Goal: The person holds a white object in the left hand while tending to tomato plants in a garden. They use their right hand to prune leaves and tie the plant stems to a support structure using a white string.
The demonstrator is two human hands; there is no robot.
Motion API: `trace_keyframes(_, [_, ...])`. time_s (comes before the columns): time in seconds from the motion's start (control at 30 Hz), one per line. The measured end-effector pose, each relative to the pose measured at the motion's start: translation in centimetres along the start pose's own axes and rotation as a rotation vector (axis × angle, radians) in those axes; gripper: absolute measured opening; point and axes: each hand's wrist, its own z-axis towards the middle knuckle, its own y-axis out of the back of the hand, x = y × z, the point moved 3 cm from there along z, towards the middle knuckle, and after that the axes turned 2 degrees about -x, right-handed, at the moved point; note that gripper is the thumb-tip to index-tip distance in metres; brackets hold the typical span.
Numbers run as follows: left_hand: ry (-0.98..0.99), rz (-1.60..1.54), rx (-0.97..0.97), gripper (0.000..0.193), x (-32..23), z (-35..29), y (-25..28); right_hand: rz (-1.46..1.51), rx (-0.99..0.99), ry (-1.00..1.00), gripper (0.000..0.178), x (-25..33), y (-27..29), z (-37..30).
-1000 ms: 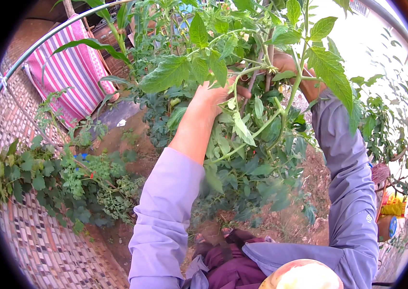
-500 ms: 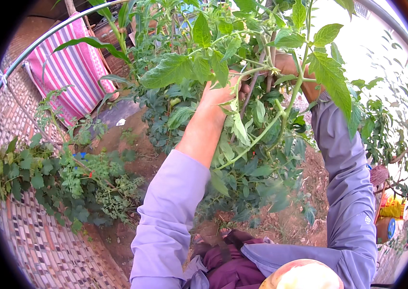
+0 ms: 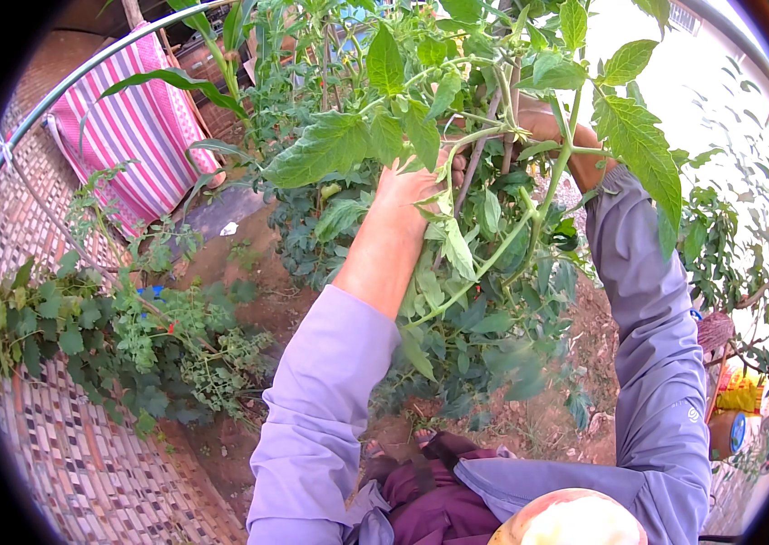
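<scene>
Head view: the green leafy plant (image 3: 459,247) fills the upper centre of the frame, its leaves in front of and around both hands. The left hand (image 3: 410,186) reaches up from the lower left, fingers curled just beside a slanting brown stake (image 3: 470,177); the right hand (image 3: 543,123) comes in from the right, bent inward, partly behind stems. Whether either is clamped on anything I cannot tell (leaves cover the fingertips). Counted: two hands, two lilac sleeves (image 3: 321,400), one striped cloth (image 3: 126,132) at upper left.
</scene>
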Motion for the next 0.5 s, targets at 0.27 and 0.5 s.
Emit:
trace_keyframes(0.27, [-0.083,-0.035,0.105,0.007,0.0,-2.2,-0.2,0.06,-0.017,-0.018,0.038,-0.1,-0.3,-0.4])
trace_keyframes(0.5, [-0.168,-0.247,0.124,0.026,-0.5,-3.0,0.0,0.29,-0.149,-0.053,0.039,0.5,-1.4,-2.5])
